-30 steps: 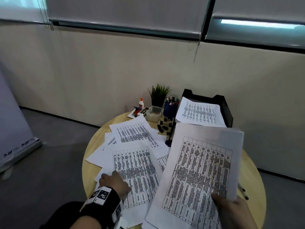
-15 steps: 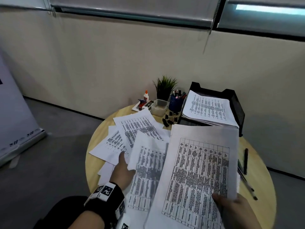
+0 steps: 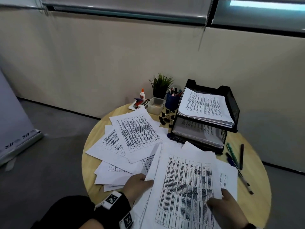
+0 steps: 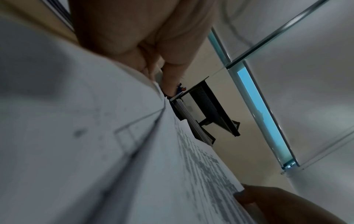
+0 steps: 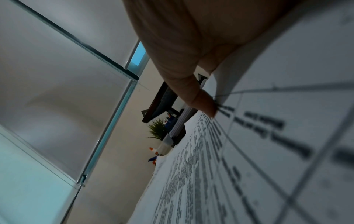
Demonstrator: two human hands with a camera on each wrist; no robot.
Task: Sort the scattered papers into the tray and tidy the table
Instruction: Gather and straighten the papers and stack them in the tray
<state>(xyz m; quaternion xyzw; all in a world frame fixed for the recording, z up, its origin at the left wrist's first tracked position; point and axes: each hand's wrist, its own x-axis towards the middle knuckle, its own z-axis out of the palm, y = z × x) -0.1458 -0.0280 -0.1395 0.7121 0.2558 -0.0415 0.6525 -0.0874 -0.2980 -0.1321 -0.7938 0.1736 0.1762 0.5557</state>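
Since half a second ago the left hand (image 3: 138, 185) has left the loose sheets and come to the left edge of the stack (image 3: 186, 187), which it now pinches, thumb on top. The right hand (image 3: 226, 207) grips the stack's right edge, thumb pressed on the print. The stack sits low over the worktop (image 3: 257, 205), just in front of the tray (image 3: 231, 100). More papers (image 3: 132, 138) lie scattered to the left; pens (image 3: 237, 162) lie to the right.

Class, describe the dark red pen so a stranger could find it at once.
Start at the round wooden table and find the black paper tray. Right of the tray's base lie several pens; the dark red pen is the rightmost, lying alone, apart from the green and blue ones.
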